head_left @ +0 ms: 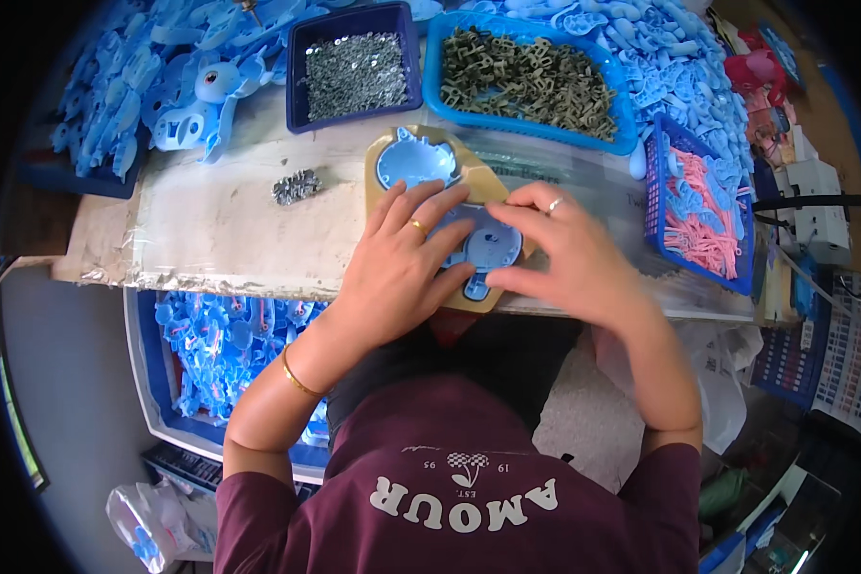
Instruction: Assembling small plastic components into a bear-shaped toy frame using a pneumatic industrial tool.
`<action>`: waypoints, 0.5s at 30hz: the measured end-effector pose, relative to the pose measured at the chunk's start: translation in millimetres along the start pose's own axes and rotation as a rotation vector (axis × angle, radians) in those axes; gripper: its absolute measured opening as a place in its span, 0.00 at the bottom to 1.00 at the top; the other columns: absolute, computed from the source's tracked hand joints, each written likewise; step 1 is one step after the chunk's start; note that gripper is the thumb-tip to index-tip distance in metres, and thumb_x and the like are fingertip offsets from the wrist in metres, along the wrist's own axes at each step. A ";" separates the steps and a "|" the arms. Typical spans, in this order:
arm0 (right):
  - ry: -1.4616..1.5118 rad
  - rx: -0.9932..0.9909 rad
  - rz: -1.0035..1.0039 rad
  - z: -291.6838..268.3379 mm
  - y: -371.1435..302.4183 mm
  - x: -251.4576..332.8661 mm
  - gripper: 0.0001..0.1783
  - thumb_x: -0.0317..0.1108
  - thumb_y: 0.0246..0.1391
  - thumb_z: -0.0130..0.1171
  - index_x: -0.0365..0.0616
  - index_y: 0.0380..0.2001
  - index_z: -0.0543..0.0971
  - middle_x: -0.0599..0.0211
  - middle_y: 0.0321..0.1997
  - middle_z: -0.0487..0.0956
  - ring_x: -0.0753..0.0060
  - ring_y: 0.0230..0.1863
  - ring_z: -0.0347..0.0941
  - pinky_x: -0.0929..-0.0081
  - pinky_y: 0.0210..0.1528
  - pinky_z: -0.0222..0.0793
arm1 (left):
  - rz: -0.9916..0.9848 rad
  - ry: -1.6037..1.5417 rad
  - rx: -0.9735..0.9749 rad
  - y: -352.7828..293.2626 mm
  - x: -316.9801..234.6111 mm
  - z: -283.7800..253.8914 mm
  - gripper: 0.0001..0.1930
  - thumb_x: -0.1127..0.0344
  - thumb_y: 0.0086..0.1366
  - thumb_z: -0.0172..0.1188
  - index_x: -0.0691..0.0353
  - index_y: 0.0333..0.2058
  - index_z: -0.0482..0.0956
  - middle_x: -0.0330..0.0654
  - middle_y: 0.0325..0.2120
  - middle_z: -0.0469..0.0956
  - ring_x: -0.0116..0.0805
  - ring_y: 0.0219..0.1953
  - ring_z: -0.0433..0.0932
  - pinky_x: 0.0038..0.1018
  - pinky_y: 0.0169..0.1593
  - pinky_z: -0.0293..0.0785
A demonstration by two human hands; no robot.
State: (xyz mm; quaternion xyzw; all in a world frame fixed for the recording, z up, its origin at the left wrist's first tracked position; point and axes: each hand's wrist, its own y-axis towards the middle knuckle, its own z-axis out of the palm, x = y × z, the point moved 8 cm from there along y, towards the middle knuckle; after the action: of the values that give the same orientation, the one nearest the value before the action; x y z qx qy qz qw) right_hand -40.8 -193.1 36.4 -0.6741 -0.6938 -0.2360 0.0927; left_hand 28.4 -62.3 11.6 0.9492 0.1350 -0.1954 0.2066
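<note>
A tan jig (483,172) lies at the table's front edge with blue plastic shell parts seated in it. The upper shell (417,163) is a rounded hollow piece, partly covered by my fingertips. The lower shell (493,247) has a round body and a small tab pointing toward me. My left hand (402,244) rests over the jig's middle, fingers extended across the parts, its thumb near the lower shell. At the lower shell's right side, my right hand (569,249) curves around it, index finger at the top edge and thumb at the lower edge.
Behind the jig stand a dark basket of small metal pieces (356,78) and a blue basket of dark clip-like parts (536,81). A basket of pink parts (706,220) is at right. Left lies a metal pile (297,187). Blue shells heap behind; a bin (143,359) sits below.
</note>
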 end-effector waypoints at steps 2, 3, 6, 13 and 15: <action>0.287 0.152 0.115 -5.2 19.8 -30.0 0.19 0.32 0.54 0.69 0.41 0.49 0.82 0.63 0.46 0.78 0.66 0.43 0.77 0.69 0.46 0.74 | -0.011 0.008 0.039 -2.4 1.8 0.5 0.22 0.59 0.60 0.68 0.56 0.52 0.79 0.44 0.63 0.70 0.50 0.66 0.65 0.53 0.70 0.57; 0.252 0.033 0.152 -16.8 33.6 -50.5 0.15 0.31 0.56 0.66 0.41 0.47 0.83 0.63 0.43 0.79 0.69 0.40 0.78 0.71 0.44 0.74 | -0.006 0.011 0.038 -2.9 1.4 1.2 0.22 0.59 0.60 0.68 0.56 0.52 0.79 0.44 0.63 0.70 0.50 0.66 0.65 0.53 0.70 0.57; -0.044 -0.243 0.110 -41.8 74.9 -103.7 0.10 0.27 0.59 0.60 0.44 0.44 0.84 0.63 0.35 0.81 0.67 0.34 0.78 0.72 0.36 0.72 | -0.012 0.007 0.022 -1.6 0.6 0.0 0.19 0.58 0.59 0.68 0.56 0.48 0.81 0.43 0.63 0.70 0.49 0.66 0.66 0.53 0.70 0.58; -0.303 -0.055 0.009 5.3 125.5 -149.8 0.06 0.29 0.53 0.65 0.42 0.35 0.82 0.61 0.33 0.80 0.61 0.32 0.77 0.69 0.37 0.72 | -0.012 0.016 0.013 0.1 0.9 2.1 0.18 0.56 0.61 0.67 0.57 0.47 0.80 0.42 0.62 0.70 0.46 0.66 0.65 0.49 0.70 0.58; -0.171 -0.086 -0.015 -0.4 125.3 -150.1 0.06 0.31 0.55 0.65 0.44 0.34 0.80 0.63 0.31 0.79 0.64 0.31 0.77 0.66 0.37 0.72 | -0.016 0.016 0.016 -0.3 1.0 2.3 0.18 0.56 0.61 0.67 0.57 0.47 0.80 0.41 0.62 0.70 0.46 0.66 0.65 0.49 0.70 0.58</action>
State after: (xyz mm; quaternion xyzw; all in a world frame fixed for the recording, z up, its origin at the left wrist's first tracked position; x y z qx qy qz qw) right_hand 92.9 -329.6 -5.0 -0.6900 -0.6933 -0.2079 0.0026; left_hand 28.5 -62.9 9.2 0.9512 0.1428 -0.1903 0.1964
